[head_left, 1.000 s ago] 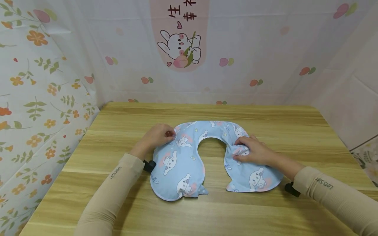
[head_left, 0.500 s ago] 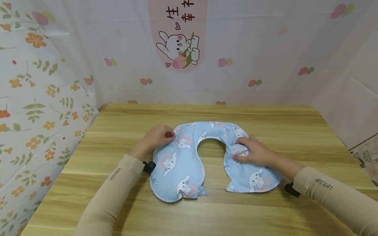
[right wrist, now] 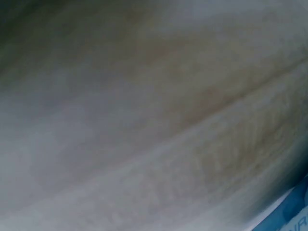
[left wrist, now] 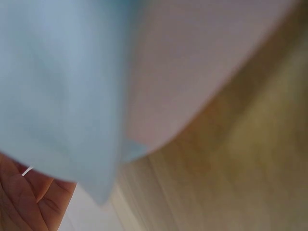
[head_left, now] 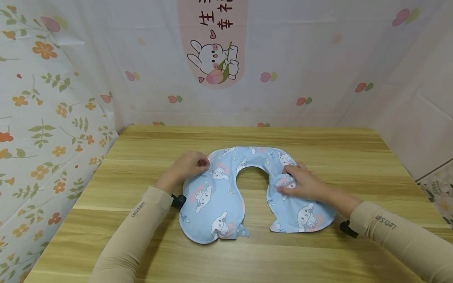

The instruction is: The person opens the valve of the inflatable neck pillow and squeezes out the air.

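A light blue U-shaped neck pillow [head_left: 207,200] with white cartoon puppies lies on the wooden table, its two ends pointing toward me. My left hand [head_left: 186,167] pinches its upper left edge between curled fingers and thumb. On the other side my right hand [head_left: 305,182] grips the right arm of the pillow, thumb on top and the fabric puckered under the fingers. The left wrist view has blurred blue fabric [left wrist: 62,86] up close, with fingers [left wrist: 53,204] at its edge. Only a blue corner of the fabric [right wrist: 293,211] enters the right wrist view.
The wooden table [head_left: 255,259] reaches back to a white printed curtain [head_left: 304,47] with a rabbit picture. A flowered cloth [head_left: 46,137] hangs along the left side. Beige sleeves cover both forearms, with a small black device at each wrist.
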`<state>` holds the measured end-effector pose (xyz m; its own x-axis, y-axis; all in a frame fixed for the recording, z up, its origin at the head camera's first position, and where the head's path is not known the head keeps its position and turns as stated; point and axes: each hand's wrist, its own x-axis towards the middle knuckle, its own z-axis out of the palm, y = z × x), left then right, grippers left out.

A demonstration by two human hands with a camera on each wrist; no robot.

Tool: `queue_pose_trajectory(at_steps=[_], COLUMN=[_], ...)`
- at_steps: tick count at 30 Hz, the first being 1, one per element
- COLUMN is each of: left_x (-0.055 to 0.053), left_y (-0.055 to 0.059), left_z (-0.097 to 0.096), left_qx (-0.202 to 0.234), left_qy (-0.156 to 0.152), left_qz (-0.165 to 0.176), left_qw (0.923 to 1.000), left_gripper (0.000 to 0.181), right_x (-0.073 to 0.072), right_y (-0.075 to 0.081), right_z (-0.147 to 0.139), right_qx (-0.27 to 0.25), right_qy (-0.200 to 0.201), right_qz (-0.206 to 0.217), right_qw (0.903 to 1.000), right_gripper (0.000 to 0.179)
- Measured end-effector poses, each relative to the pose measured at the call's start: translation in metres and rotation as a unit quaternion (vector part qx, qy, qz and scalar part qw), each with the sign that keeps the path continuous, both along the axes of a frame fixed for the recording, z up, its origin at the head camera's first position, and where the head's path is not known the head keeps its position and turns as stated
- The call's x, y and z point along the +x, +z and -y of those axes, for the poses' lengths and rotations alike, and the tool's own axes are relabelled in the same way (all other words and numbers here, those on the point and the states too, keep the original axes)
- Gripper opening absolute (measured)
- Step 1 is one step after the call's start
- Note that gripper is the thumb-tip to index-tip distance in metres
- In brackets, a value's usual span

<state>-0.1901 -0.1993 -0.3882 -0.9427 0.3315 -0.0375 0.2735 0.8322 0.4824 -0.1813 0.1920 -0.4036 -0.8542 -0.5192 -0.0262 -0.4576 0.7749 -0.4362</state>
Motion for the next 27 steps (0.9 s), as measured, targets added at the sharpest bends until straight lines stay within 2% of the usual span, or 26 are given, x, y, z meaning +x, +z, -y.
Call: queue_pose_trajectory(at_steps=[7,14,19,27], left_x=[0.0002,-0.0005,0.0001,-0.0001], left_y=[-0.0002,-0.0027,-0.0027,-0.0022], left_z=[-0.0002,0.0008,0.0003,-0.0001], left_qx=[0.000,-0.001,0.000,0.001], left_qy=[0.001,-0.005,-0.001,0.004], left_qz=[0.003,-0.002,-0.002,0.001], left_qw=[1.0000,1.0000,1.0000,1.0000], left_gripper=[0.015,0.013,0.013,0.014], right_x=[0.0005,0.0029,0.0034,0.0024], right_y=[-0.0021,-0.0032,-0.0029,-0.0012], right_z=[-0.0029,-0.0040,-0.0035,-0.0033], right_qx=[-0.034,-0.064,-0.085,-0.091], right_qy=[0.015,0.004,-0.007,-0.007], right_qz=[-0.011,-0.011,-0.001,0.008], right_qw=[0.9992,0.9979,0.9964,0.9958], right_gripper=[0.023,0.026,0.017,0.016])
